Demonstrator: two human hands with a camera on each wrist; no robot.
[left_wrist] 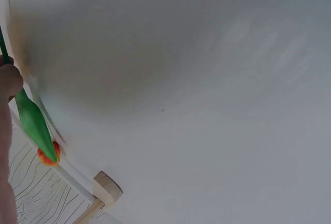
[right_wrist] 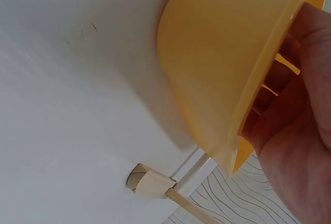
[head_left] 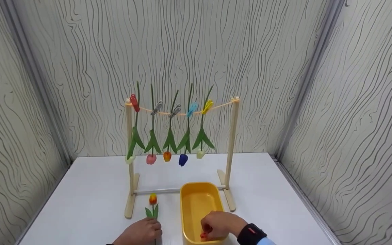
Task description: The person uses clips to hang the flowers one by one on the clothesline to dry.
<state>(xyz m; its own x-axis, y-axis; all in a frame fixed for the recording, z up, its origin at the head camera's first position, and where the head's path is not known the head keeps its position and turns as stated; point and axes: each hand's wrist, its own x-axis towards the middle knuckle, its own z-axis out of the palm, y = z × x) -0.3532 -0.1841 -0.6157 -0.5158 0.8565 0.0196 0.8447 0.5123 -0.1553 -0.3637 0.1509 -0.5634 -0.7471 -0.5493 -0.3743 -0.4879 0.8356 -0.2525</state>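
Note:
My left hand (head_left: 141, 232) holds an orange-and-yellow artificial tulip (head_left: 153, 199) by its stem, flower pointing away from me. In the left wrist view a green leaf (left_wrist: 34, 123) of it sticks out past the fingers. The right hand (head_left: 219, 224) reaches down into a yellow bin (head_left: 184, 217), where its fingertips pinch a red clothespin (head_left: 203, 235), mostly covered by the hand. Seen from the right wrist, the bin's wall (right_wrist: 222, 43) hides those fingertips.
Behind the hands stands a wooden frame (head_left: 232, 146) with an orange cord (head_left: 222, 106). Several tulips hang head-down from it, among them a blue one (head_left: 183, 160), held by clothespins such as a yellow one (head_left: 207, 107). Patterned panels (head_left: 196, 51) enclose the white table (head_left: 94, 197).

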